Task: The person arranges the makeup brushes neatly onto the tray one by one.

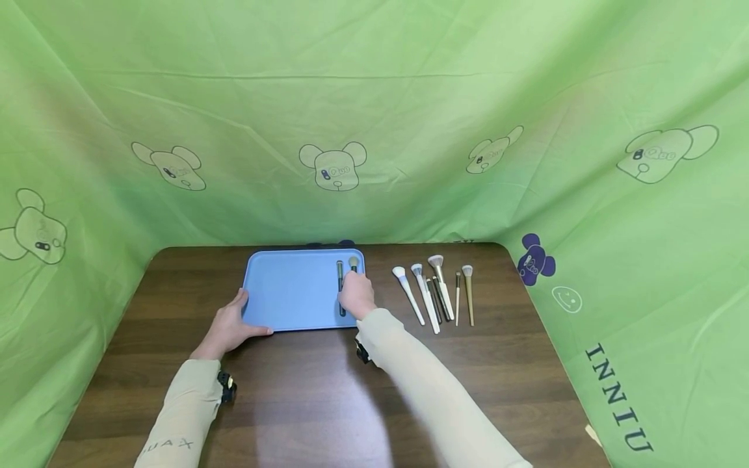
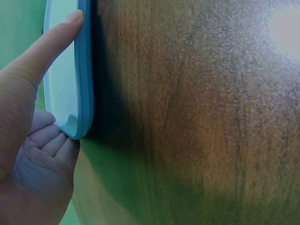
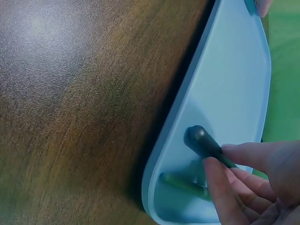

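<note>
A light blue tray (image 1: 292,286) lies on the wooden table. My left hand (image 1: 229,325) holds its near left corner, thumb (image 2: 56,37) along the near rim and fingers (image 2: 49,140) bent against the left side. Over the tray's right end, my right hand (image 1: 358,294) pinches a dark makeup brush (image 3: 200,139) between thumb and fingertips; the handle end points toward the near rim. Beside it in the tray is a second makeup brush (image 1: 354,262), its green handle (image 3: 180,184) partly hidden by the hand.
Right of the tray several makeup brushes lie in a loose group: a white-handled brush (image 1: 408,294), a fan-shaped brush (image 1: 441,286), short dark ones, a thin brush (image 1: 458,299) and a tan-handled brush (image 1: 469,296). A green printed cloth (image 1: 374,195) hangs around the table (image 1: 316,403).
</note>
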`<action>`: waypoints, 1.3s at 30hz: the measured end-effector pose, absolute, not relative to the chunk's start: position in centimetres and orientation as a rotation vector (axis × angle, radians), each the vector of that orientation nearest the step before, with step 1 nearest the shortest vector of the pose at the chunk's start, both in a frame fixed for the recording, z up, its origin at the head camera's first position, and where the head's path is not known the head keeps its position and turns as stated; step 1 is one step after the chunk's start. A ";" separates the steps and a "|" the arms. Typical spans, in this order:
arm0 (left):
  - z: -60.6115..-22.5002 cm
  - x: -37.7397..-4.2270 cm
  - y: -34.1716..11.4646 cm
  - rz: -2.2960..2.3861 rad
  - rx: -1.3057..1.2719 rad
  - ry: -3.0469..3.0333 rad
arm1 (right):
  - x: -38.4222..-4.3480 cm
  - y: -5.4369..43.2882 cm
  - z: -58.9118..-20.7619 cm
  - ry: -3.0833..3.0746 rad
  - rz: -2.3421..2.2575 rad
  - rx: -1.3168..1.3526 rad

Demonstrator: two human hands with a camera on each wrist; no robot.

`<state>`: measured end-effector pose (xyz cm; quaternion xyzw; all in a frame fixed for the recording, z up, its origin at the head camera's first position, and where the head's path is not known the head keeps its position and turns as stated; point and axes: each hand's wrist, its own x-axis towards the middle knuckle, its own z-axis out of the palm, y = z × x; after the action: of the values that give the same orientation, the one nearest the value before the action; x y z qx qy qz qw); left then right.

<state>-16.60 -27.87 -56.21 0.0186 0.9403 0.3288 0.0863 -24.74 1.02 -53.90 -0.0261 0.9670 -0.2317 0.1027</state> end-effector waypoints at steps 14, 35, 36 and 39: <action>-56.1 -16.6 -27.8 0.981 0.060 2.806 | -24.5 1.1 -53.5 2.893 -0.651 -0.077; -56.3 -16.5 -27.8 0.972 0.064 2.816 | -24.2 2.1 -51.7 2.962 -0.769 -0.141; -56.3 -16.4 -27.7 0.971 0.063 2.815 | -24.2 2.3 -51.6 2.970 -0.778 -0.134; -56.3 -16.4 -27.6 0.973 0.063 2.817 | -24.6 2.8 -51.6 2.972 -0.824 -0.119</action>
<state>-16.41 -27.65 -56.30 0.0211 0.9419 0.3255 0.0800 -24.57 2.83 -51.56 -0.0384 0.9626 -0.2669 0.0275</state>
